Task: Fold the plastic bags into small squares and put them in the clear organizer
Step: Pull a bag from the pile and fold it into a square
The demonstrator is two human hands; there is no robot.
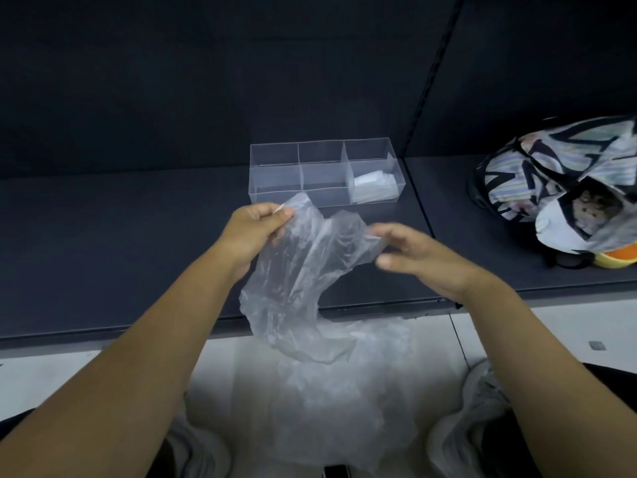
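1. A dark shelf (120,253) spans the view, its front edge running across below the hands, with a pale floor (51,374) beneath it.
2. A loose heap of clear bags (327,401) lies on the floor between the person's grey shoes (482,391), under both forearms.
3. A patterned bag (551,167) in black, white and stripes sits on the shelf at far right, well apart from the hands. An orange object (617,257) shows just under its near edge.
4. The plastic bag (303,270) in work hangs in the air between the two hands, above the shelf's front edge. Its top edge sags from one hand to the other, and its crumpled body trails down to the heap below.
5. The clear organizer (275,181) stands on the shelf just beyond the hands, split into six compartments in two rows. The raised corner of the plastic bag overlaps its near wall in the view.
6. The left hand (255,229) pinches the bag's upper left corner between thumb and curled fingers.
7. The right hand (413,257), blurred, holds the bag's upper right edge between its fingers above and its thumb below, the two set a little apart.
8. A folded bag (374,188) lies in the organizer's near right compartment, beyond the right hand's fingertips.
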